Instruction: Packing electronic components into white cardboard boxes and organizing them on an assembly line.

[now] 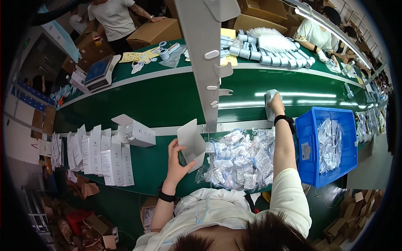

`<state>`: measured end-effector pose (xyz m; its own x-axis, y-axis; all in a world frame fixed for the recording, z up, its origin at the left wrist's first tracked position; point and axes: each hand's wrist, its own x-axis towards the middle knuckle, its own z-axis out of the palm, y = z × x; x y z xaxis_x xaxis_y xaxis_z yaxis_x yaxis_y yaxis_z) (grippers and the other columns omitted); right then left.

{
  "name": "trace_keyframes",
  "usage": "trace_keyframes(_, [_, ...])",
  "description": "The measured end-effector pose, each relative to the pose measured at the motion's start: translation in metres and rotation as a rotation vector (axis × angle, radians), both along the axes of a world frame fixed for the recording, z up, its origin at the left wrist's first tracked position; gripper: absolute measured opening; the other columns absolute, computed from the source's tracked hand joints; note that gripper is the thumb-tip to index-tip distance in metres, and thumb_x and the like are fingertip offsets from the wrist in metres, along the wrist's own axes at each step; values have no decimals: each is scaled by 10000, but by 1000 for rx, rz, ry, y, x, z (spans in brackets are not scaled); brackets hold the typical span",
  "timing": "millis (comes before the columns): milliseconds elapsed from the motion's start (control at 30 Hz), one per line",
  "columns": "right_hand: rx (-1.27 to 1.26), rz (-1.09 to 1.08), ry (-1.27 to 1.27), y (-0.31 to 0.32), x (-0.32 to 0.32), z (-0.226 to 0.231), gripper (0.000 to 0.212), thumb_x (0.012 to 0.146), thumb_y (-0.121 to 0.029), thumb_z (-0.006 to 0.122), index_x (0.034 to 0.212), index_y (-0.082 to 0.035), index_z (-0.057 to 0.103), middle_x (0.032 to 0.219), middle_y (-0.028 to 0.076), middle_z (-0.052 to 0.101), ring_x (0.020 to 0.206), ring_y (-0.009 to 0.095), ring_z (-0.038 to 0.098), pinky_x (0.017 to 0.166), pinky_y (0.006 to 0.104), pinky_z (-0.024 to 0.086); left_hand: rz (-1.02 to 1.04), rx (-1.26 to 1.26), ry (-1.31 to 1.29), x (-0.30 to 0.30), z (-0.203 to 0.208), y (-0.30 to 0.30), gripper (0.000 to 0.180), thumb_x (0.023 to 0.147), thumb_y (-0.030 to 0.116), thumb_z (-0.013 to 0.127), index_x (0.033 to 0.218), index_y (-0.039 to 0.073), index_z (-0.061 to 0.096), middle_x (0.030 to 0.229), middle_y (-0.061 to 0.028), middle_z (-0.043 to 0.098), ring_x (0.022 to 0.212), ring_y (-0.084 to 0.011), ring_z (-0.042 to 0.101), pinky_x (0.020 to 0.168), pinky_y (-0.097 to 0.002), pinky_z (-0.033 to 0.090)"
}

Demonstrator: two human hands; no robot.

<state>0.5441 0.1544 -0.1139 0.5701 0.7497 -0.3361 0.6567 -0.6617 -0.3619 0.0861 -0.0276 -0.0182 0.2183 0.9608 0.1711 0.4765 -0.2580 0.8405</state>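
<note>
My left hand (176, 162) is closed around the side of a white cardboard box (189, 136), which stands tilted with its top flap up and its inside bare to view. Out over the green belt, my right hand (276, 103) grips an item in clear wrapping (269, 112); what is inside cannot be made out. Between my arms lies a heap of clear plastic bags (240, 163) with small white and blue parts in them. Another white box (141, 134), its flap raised, lies left of the one I hold.
Several upright white boxes (113, 163) stand at the left. A blue bin (305, 144) of bagged parts is right of my forearm. A grey post (200, 62) rises ahead beside the green belt (155, 100). Grey-blue cylinders (268, 58) line the far bench, where other people work.
</note>
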Motion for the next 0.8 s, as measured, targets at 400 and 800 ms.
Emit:
trace_keyframes(400, [1085, -1, 1575, -146, -247, 161, 729, 656, 23, 599, 1262, -113, 217, 1136, 111, 407, 1049, 231, 445, 886, 362, 409, 109, 177, -208, 9, -22, -11, 702, 592, 83, 770, 1042, 87, 231, 1236, -236, 324, 1070, -326, 451, 862, -382, 392])
trace_keyframes(800, [1104, 729, 217, -185, -303, 110, 336, 648, -82, 631, 973, -69, 550, 1051, 150, 446, 998, 366, 426, 854, 440, 362, 309, 242, -282, -11, -35, -25, 706, 575, 36, 770, 997, 99, 207, 1197, -231, 340, 1054, -321, 433, 888, -401, 355])
